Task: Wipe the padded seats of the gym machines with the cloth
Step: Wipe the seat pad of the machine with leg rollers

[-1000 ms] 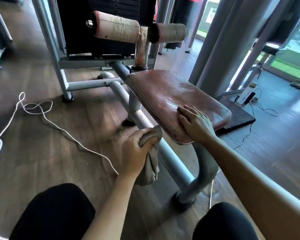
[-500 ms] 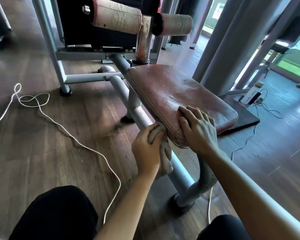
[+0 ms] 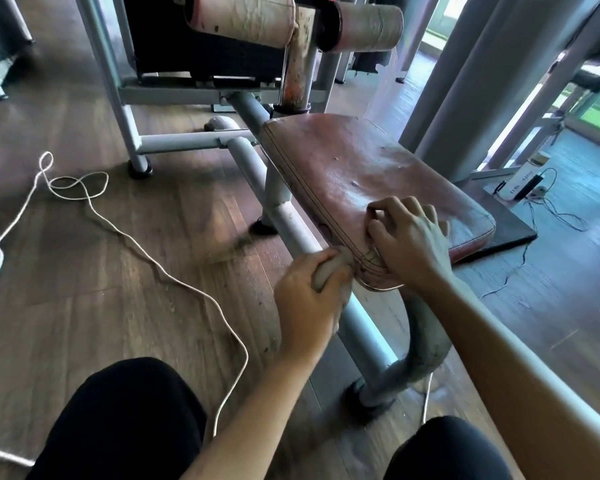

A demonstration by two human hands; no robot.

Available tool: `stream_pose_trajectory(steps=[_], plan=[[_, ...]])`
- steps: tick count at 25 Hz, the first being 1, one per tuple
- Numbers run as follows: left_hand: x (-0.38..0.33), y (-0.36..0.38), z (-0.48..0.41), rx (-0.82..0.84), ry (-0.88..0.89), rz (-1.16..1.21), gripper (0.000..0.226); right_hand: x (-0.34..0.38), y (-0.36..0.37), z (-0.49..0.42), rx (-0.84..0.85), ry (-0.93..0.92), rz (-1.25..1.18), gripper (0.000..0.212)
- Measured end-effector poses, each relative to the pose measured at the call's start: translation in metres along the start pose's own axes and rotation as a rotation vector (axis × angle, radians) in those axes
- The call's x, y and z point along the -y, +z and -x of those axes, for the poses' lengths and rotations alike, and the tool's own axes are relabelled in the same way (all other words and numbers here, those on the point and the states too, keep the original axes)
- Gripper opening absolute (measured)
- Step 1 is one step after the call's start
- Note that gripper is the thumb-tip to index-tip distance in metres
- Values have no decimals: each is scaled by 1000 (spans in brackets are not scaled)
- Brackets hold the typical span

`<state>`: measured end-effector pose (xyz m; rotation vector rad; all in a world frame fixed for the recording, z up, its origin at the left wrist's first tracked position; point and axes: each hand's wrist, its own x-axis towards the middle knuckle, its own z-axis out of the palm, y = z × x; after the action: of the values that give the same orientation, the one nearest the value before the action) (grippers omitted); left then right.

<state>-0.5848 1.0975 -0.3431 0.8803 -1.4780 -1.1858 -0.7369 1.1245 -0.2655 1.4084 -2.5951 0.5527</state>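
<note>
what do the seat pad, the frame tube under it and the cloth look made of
Seat pad: probably vinyl or leather, reddish brown, grained, scuffed, with stitched edge seams. Frame tube: painted metal, grey, smooth with light glints. Cloth: soft grey fabric, bunched in the left hand.

A dark wooden plank floor (image 3: pixel 84 306) is seen beneath everything. A long white cord (image 3: pixel 174 278) is laid across it in loose loops at the left and is trailed towards the near edge. The grey tubular frame (image 3: pixel 361 327), by which the padded seat (image 3: pixel 361 168) is carried, is planted on the floor on black rubber feet (image 3: pixel 140 169). A flat black mat (image 3: pixel 506 233) is laid just beyond the seat at the right. A white bottle-like item (image 3: pixel 522 183) and thin dark cables (image 3: pixel 515 271) are set near it.
</note>
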Motion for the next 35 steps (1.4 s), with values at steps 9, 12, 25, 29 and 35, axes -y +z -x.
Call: stream_pose_trajectory(steps=[9,12,25,29,35], plan=[[9,-11,-61,-16,24,-170,19,23,23,-73,142,-166,-72,34],[2,-10,-42,41,49,-186,18,22,23,-73,128,-154,-79,33],[14,-9,-79,-46,4,-193,15,22,25,-72,92,-153,-85,31],[0,-14,-48,56,152,-261,17,23,23,-73,93,-148,-91,30],[3,-19,-72,67,136,-308,21,25,19,-82,151,-137,-44,29]])
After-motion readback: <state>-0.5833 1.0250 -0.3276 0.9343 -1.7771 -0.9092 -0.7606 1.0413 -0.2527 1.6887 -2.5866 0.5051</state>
